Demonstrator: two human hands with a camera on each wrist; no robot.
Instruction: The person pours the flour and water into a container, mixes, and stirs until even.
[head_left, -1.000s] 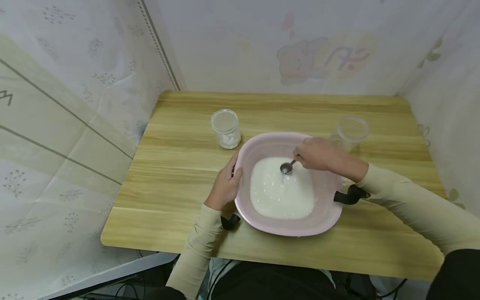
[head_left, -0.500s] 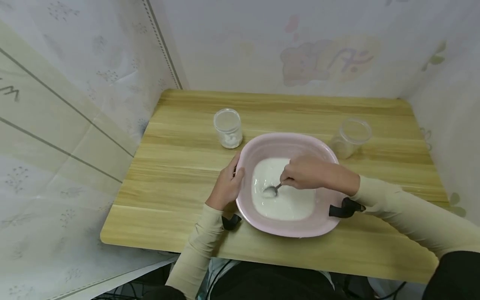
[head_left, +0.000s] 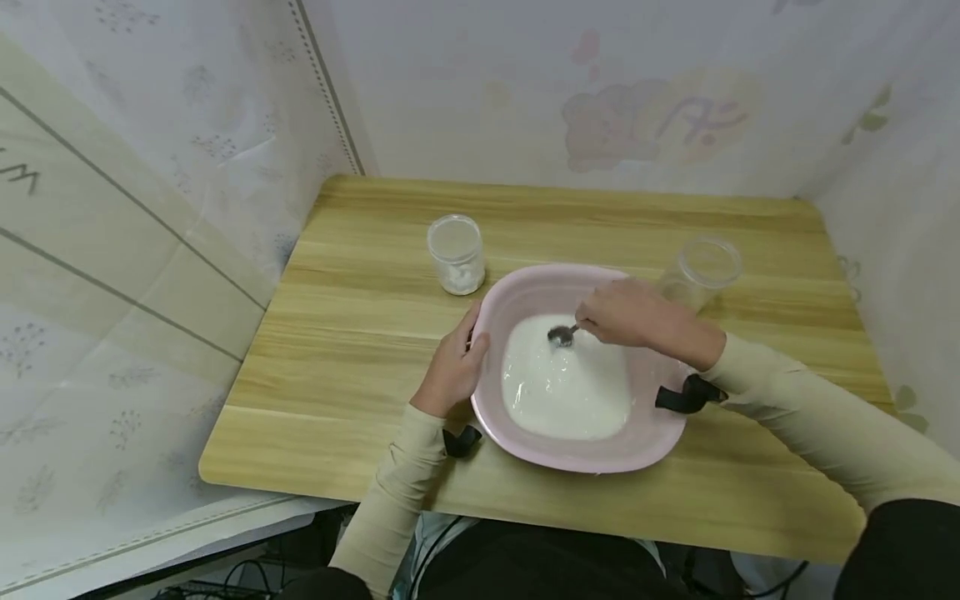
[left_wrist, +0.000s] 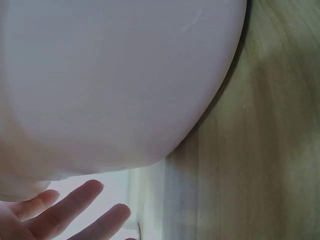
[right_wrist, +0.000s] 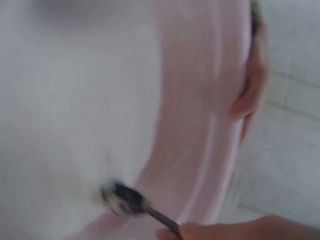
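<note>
A pink plastic basin [head_left: 577,458] holding white liquid [head_left: 562,400] stands on the wooden table. At its left rim is my left hand [head_left: 452,371], thumb over the edge and fingers along the outside. In the left wrist view those fingers [left_wrist: 70,205] extend beneath the rim, beside the basin's outer wall [left_wrist: 115,90]. My right hand [head_left: 637,315] reaches over the far right side and pinches the handle of a metal spoon [head_left: 560,336]. The spoon's bowl is at the white liquid near the basin's far side. A blurred spoon bowl [right_wrist: 125,200] also shows in the right wrist view.
Behind the basin to the left stands a clear jar [head_left: 456,254] with white pieces in it. A clear, open-topped jar [head_left: 708,262] is at the back right, partly behind my right hand. Patterned sheets [head_left: 465,92] hang around the table [head_left: 330,350].
My right hand dipped the spoon forward and left into the liquid, then drew it back toward the far side, ending slightly left of its start. My left hand stayed at the basin's rim.
</note>
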